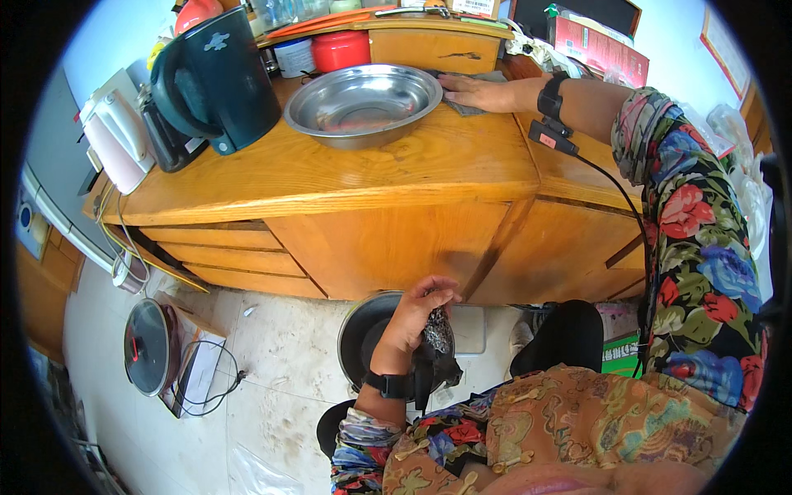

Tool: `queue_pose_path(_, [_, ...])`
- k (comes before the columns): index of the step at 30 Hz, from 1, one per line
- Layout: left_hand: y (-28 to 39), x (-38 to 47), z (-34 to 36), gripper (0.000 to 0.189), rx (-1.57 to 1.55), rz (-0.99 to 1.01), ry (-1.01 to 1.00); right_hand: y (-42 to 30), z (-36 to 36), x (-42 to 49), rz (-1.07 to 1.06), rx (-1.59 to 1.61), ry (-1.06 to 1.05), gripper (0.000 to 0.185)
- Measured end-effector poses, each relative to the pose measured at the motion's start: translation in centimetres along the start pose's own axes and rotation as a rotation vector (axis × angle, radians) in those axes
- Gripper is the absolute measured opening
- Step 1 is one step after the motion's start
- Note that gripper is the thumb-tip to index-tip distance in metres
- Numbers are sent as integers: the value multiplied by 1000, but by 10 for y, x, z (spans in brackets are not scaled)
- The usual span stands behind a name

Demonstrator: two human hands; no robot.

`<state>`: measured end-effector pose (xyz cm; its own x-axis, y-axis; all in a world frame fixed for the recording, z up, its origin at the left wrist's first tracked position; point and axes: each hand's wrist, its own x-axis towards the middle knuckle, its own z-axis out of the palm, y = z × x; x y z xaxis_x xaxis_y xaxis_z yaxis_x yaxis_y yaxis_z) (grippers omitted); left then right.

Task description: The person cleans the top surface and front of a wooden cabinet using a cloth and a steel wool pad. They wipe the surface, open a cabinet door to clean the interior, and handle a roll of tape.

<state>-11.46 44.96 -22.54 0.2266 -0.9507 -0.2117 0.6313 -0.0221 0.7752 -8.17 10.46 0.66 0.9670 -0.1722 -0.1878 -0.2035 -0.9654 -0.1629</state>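
Observation:
My right hand lies flat with its fingers on a grey cloth on the wooden cabinet top. Just left of that cloth stands a wide stainless steel basin; its inside is shiny. My left hand, held low in front of the cabinet doors, grips a dark speckled wad. Whether the wad is a cloth or a scourer I cannot tell. Beneath this hand, a dark round pot or basin rests on the floor, partly hidden by my forearm.
Left on the cabinet top stand a large dark green pitcher, a dark jug and a pink-and-white kettle. A red pot sits behind the basin. A lidded pan with a cord is on the floor. A cable runs from my right wrist.

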Motion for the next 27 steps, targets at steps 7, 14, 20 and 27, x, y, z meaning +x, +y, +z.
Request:
queue_pose_path(7, [-9, 10, -5, 24, 27, -3, 12, -38, 16, -66, -104, -38, -109, 82])
queue_pose_path(14, [-15, 5, -11, 25, 32, -9, 38, -49, 36, -171, -306, -37, 6, 66])
queue_pose_path(20, [-18, 3, -14, 25, 53, -16, 48, -53, 33, -190, -44, 81, -33, 67])
queue_pose_path(27, [-14, 6, -5, 24, 33, -22, 30, -54, 5, -140, 164, -162, -202, 81])
